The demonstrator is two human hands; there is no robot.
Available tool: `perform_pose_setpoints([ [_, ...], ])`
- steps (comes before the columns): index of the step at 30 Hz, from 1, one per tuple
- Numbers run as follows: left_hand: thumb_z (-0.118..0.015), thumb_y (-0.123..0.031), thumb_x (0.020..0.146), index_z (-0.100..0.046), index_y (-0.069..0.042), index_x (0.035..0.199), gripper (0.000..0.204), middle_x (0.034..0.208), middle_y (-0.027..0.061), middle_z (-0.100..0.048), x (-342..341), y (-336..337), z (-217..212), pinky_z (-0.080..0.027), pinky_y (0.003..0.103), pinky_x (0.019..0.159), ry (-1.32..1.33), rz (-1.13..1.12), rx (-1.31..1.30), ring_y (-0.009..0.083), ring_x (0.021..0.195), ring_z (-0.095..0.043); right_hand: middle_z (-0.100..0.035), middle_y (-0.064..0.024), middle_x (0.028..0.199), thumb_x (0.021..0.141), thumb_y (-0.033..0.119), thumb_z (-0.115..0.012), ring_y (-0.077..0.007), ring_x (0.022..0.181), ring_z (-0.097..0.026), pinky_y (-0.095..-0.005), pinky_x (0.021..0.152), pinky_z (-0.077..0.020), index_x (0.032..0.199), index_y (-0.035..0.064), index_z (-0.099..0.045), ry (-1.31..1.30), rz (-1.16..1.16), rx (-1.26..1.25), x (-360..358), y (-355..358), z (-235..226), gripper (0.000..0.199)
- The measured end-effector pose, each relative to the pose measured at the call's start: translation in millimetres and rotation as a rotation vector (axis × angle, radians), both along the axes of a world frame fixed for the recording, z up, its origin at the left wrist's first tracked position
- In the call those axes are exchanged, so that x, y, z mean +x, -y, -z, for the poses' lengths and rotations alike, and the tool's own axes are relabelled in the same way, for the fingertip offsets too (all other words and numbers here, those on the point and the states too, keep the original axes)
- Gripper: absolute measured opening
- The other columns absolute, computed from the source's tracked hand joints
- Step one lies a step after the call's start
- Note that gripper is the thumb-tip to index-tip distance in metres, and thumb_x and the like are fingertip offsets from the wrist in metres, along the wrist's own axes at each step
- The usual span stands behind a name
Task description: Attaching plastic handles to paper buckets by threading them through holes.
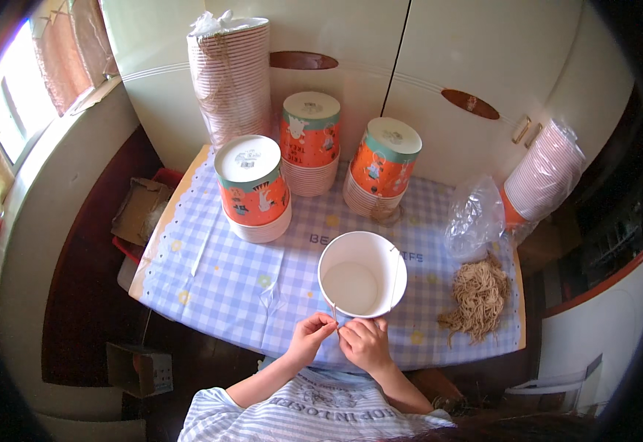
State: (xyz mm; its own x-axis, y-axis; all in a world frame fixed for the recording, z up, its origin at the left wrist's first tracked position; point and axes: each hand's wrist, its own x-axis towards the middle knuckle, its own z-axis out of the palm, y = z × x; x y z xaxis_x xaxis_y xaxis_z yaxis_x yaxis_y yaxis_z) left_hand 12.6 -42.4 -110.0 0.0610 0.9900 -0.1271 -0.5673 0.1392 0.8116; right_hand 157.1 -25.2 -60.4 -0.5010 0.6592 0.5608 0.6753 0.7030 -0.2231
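Head view: white open paper bucket [362,274], thin string handle [395,276] across its mouth.

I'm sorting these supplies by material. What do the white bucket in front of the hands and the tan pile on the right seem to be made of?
The white bucket looks like matte paperboard: thin rolled rim, dull inside. The tan pile seems to be cut twine or paper cord: thin, fibrous, tangled strands. Both hands pinch a similar strand at the rim.

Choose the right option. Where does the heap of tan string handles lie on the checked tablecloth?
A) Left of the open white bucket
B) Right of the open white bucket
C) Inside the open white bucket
B: the tan string heap lies right of the white bucket, below a clear plastic bag.
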Motion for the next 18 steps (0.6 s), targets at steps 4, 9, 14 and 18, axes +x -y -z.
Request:
perform_pose_setpoints([
  [4,-0.057,-0.008,0.084,-0.057,-0.003,0.087,0.006,0.084,-0.0008,-0.056,1.0,0.8,1.7,-0.039,0.02,0.069,0.105,0.034,-0.039,0.0056,0.076,-0.049,-0.055,0.0045,0.076,0.064,0.01,-0.066,-0.0117,0.077,-0.055,-0.0328,0.072,-0.0346,0.068,0.0134,-0.057,-0.001,-0.025,-0.007,-0.7,-1.1,-3.5,0.01],
  [9,-0.055,-0.012,0.086,-0.055,-0.004,0.088,0.008,0.08,-0.0027,-0.053,4.5,-0.6,0.3,-0.035,0.019,0.064,0.193,0.026,-0.037,0.0049,0.07,-0.044,-0.053,0.0032,0.072,0.064,0.013,-0.063,-0.0119,0.078,-0.054,-0.0317,0.076,-0.0359,0.066,0.0126,-0.054,0.023,-0.06,-0.034,-0.8,-2.8,-9.3,0.009],
  [14,-0.054,-0.013,0.086,-0.054,-0.006,0.085,0.007,0.079,-0.0027,-0.051,3.9,-9.2,-10.6,-0.034,0.019,0.066,0.31,-0.021,-0.11,0.0058,0.071,-0.044,-0.053,0.0024,0.069,0.062,0.011,-0.063,-0.0129,0.076,-0.054,-0.0313,0.076,-0.0367,0.063,0.0123,-0.053,0.025,-0.093,-0.049,2.7,-3.6,-9.7,0.009],
  [18,-0.054,-0.012,0.086,-0.054,-0.007,0.084,0.006,0.08,-0.0022,-0.052,-2.1,-18.8,-12.6,-0.035,0.019,0.066,0.393,-0.023,-0.08,0.0058,0.072,-0.045,-0.054,0.0018,0.068,0.06,0.009,-0.062,-0.0132,0.075,-0.055,-0.0313,0.076,-0.0375,0.06,0.0118,-0.053,0.041,-0.134,-0.099,7.3,-2.8,-13.2,0.01],
])
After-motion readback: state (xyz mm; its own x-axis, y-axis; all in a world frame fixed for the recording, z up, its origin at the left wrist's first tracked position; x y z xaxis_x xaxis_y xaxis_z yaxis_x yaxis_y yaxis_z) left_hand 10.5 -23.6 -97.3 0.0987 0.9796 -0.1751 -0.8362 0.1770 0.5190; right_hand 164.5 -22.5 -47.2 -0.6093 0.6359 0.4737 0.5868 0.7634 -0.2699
